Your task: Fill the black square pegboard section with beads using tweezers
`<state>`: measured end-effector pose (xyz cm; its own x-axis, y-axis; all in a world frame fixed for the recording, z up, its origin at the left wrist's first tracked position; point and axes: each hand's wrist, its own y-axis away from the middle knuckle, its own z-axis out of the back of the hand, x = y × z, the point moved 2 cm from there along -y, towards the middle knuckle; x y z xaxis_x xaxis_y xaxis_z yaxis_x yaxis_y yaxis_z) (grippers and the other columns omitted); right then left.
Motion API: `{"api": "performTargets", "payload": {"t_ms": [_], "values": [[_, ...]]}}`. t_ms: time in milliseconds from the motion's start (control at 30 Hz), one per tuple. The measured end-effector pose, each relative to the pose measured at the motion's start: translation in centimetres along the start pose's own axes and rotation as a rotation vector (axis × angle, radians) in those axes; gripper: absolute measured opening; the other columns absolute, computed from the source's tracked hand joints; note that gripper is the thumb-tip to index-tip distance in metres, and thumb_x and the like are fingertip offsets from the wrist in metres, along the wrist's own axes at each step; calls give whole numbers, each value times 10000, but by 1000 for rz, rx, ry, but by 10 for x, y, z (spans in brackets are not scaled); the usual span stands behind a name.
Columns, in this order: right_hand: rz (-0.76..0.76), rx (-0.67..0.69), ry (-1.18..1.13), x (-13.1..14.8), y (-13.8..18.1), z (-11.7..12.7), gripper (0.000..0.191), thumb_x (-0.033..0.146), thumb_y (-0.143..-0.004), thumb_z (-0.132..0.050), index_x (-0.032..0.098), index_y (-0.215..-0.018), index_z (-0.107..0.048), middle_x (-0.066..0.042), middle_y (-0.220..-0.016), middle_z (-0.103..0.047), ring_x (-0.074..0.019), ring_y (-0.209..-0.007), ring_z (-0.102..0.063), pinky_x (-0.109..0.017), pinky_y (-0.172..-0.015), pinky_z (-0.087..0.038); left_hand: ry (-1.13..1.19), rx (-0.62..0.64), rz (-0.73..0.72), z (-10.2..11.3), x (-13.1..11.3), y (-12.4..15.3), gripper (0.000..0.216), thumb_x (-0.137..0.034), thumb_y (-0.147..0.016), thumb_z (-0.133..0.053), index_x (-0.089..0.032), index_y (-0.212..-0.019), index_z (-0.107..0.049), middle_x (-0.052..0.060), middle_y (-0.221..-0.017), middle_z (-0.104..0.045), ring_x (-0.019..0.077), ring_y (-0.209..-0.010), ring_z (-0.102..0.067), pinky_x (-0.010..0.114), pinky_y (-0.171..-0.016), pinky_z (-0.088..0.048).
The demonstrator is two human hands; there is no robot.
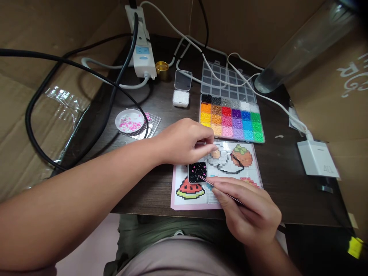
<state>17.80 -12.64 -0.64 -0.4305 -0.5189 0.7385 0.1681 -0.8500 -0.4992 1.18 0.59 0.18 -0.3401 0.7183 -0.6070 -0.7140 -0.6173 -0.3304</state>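
Note:
My right hand (250, 209) grips slim metal tweezers (221, 188), their tips down among black beads (197, 172) in a small clear box. A few pink beads are mixed in with the black ones. My left hand (186, 140) reaches across the board, thumb and bent fingers closed together at its upper edge; whatever they may hold is hidden. Beneath both hands lies a clear pegboard over a pattern sheet (189, 201), which shows a watermelon slice, an orange fruit and other pixel pictures. Black beads outline part of the round white figure at the middle top.
Behind the board stands an opened bead case (232, 119) sorted by colour. A small box of white beads (181, 99), a dish of pink and white beads (129, 122), a gold cup (162, 69), a power strip (143, 57), cables and a white charger (317, 159) surround it.

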Motion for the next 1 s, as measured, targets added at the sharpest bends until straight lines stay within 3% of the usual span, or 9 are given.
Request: {"api": "performTargets", "payload": {"t_ms": [300,567,1000], "values": [[-29,-106,-12,1,2,5,356,-30,-788,-690,211,-1042,-752,-42,-968,-801,-209,-852,-779,-317,-723,-660,-19,15,2,2,0,0,167,-264,-877,-605,-158,-785,-694,-6,-667,-673,91,-582,-548,226,-574,-365],[-237,-348,115,-17,-3,32,217,78,-814,-730,254,-928,-791,-14,-925,-801,-203,-780,-769,-342,-716,-664,-42,25,-5,4,0,0,163,-261,-885,-606,-161,-787,-688,-13,-664,-666,86,-576,-551,222,-566,-366],[-199,-244,199,-27,-2,25,210,103,-819,-726,256,-948,-791,-13,-926,-803,-201,-810,-769,-356,-782,-662,-38,19,-11,4,0,-1,172,-272,-886,-604,-160,-789,-691,-3,-667,-677,92,-586,-563,219,-577,-373]]}}
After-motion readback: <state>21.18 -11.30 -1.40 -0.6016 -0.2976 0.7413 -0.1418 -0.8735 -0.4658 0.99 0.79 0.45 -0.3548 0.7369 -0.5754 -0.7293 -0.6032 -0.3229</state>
